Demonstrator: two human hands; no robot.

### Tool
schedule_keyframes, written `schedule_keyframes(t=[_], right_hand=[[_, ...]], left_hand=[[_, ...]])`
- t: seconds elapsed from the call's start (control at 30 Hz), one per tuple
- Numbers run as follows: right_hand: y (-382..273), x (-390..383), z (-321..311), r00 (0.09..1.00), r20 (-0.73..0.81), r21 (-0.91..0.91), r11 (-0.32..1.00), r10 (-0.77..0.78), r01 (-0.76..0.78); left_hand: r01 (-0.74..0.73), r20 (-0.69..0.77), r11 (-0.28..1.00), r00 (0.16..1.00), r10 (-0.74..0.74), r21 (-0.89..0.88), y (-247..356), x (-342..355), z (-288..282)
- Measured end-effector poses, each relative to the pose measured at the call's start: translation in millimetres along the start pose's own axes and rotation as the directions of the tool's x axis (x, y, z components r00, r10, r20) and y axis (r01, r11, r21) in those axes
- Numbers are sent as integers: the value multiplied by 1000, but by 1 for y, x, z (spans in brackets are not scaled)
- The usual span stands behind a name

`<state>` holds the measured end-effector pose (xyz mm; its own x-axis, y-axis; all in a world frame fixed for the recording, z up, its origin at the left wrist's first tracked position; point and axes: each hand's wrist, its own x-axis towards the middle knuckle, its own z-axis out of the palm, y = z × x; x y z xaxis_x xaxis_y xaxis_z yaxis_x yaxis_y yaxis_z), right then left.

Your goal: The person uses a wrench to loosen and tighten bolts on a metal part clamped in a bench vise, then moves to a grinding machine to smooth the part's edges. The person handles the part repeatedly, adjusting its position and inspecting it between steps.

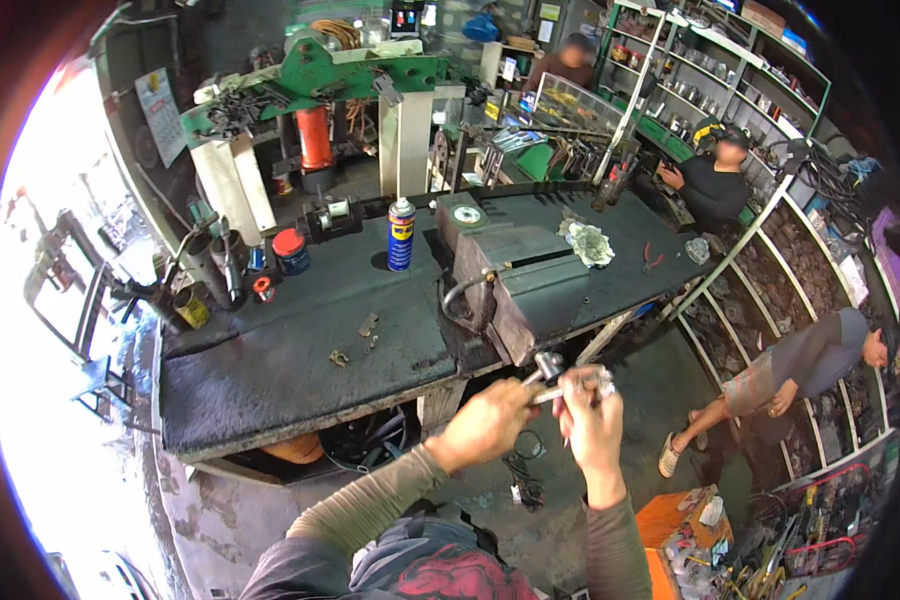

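My left hand (492,422) is closed, its fingers wrapped round something slim that I cannot make out. Close beside it, my right hand (592,425) grips a small shiny metal part (602,379) between thumb and fingers. A pale bar-like piece (548,394) spans the gap between the hands; which hand bears it is unclear. Just beyond the fingers is a dark rounded metal end (549,364), below the front of a large bench vise (530,280). Both hands are in front of the workbench edge, over the floor.
On the black-topped workbench (270,375) stand a blue spray can (401,235) and a red-lidded jar (290,252); small metal bits (339,358), a crumpled cloth (590,243) and red pliers (651,258) lie there. An orange box (667,520) is near my right. People (810,360) are at the right.
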<state>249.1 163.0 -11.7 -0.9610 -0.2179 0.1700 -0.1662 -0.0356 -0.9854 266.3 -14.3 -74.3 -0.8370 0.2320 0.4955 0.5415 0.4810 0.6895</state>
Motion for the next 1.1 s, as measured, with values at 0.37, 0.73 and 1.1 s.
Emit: schedule_keyframes(t=[0.37,0.73,1.1], right_hand=[[25,184,70,976,-146,-288,951,-160,113],[44,211,53,987,-145,73,994,-76,87],[54,235,51,990,-98,-42,995,-99,95]], left_hand=[[290,-4,955,957,-290,61,-130,112,-86],[283,-206,941,947,-244,185,-140,123,-66],[162,-231,978,965,-129,134,-152,125,-64]])
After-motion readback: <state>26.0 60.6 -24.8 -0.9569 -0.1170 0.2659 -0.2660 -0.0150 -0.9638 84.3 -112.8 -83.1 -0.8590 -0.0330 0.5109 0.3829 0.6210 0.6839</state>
